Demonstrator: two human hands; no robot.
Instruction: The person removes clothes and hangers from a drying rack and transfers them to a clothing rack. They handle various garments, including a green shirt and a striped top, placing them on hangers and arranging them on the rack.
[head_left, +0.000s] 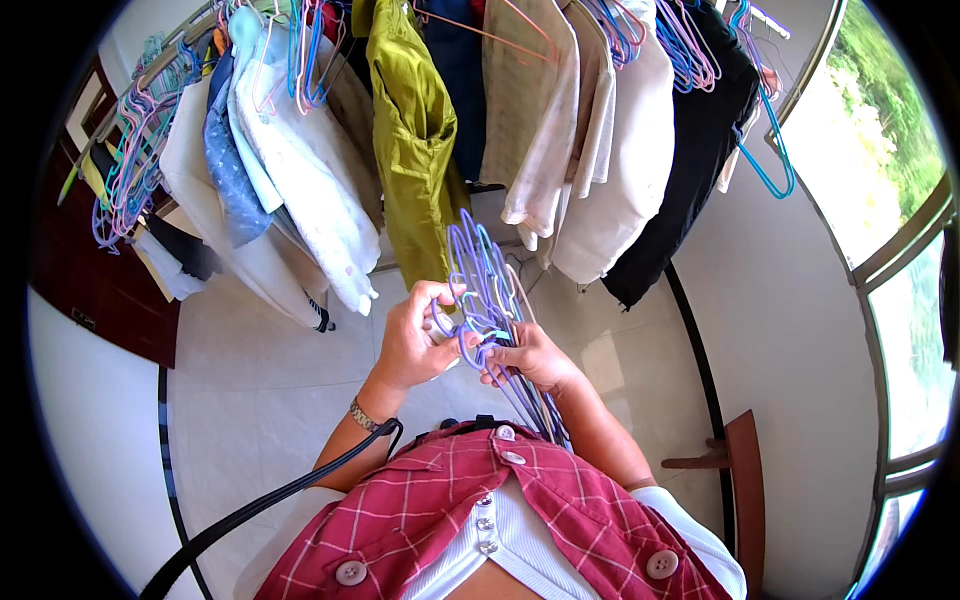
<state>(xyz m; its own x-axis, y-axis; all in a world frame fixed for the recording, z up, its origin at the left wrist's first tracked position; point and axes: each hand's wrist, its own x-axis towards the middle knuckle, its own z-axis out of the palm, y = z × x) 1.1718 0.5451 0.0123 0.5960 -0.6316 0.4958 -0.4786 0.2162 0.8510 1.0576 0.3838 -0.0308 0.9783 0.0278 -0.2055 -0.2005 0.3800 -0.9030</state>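
Observation:
A bundle of thin clothes hangers (480, 259), mostly purple with some blue and beige ones, is in front of my waist. My left hand (420, 334) holds the hook end of a purple hanger between thumb and fingers. A small white object (439, 328) shows in that palm, partly covered, and I cannot tell what it is. Around the middle of the bundle, my right hand (538, 358) is closed, with its thumb close to the hooks. The lower ends of the hangers run down beside my right forearm towards the checked red garment (420, 510).
Clothes hang across the far side, among them an olive-green garment (412, 135), a white garment (300, 157) and black trousers (694, 142). More hangers (131, 157) crowd the rail at left. A window (862, 135) and brown wooden piece (742, 495) are at right. A black strap (262, 487) crosses lower left.

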